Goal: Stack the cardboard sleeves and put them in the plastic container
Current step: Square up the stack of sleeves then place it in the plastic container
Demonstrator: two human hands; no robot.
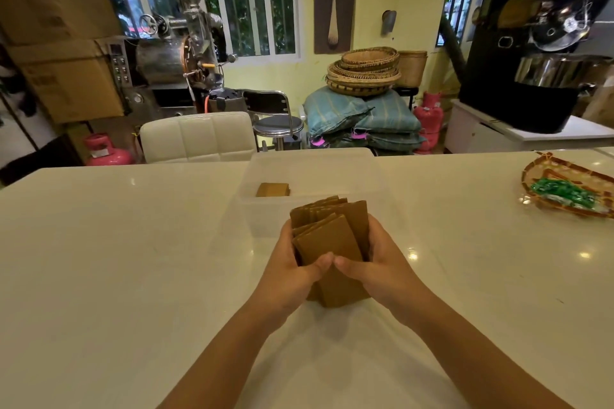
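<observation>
Both my hands hold one uneven stack of brown cardboard sleeves [329,236] upright above the white table, just in front of the plastic container. My left hand [292,272] grips the stack's left side and my right hand [375,266] its right side, thumbs meeting on the front sleeve. The sleeves fan out at the top, not squared. The clear plastic container [312,173] stands right behind the stack at the table's far edge. Inside it, at the left, lies a small flat pile of sleeves [273,189].
A woven tray with green wrapped sweets [568,191] sits at the table's right end. The white table [116,259] stretches left and right. Beyond it are a white chair [199,136], a stool, sacks, baskets and roasting machines.
</observation>
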